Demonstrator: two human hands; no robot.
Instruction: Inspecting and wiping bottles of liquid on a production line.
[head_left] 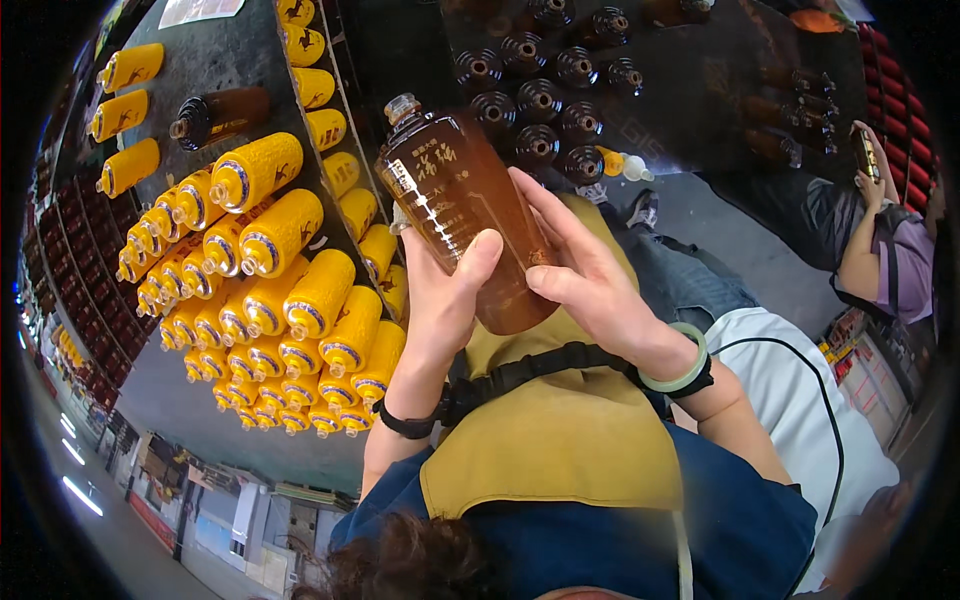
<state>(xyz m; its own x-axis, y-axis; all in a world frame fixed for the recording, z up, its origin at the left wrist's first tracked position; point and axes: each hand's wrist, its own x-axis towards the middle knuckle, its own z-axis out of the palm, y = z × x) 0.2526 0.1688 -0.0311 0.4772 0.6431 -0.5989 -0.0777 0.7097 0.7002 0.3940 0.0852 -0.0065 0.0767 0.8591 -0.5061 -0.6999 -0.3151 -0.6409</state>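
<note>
Between my two hands I hold a translucent brown glass bottle [475,190], tilted with its clear neck toward the upper left and its base toward me. Gold lettering and a pale label strip mark its side. My left hand [445,290] grips its lower left side, thumb across the front; the fingers behind are largely hidden. On the opposite side, my right hand [595,270] has its fingers along the edge and its thumb near the base. Nearest the left hand is a row of yellow bottles [378,250] in a narrow channel.
Many yellow bottles [280,235] stand packed on the left table. A dark bottle [222,116] is beside them. Brown glass bottles [538,100] crowd the dark table ahead. At right, another person's hand [872,185] holds a small bottle-like object [864,155].
</note>
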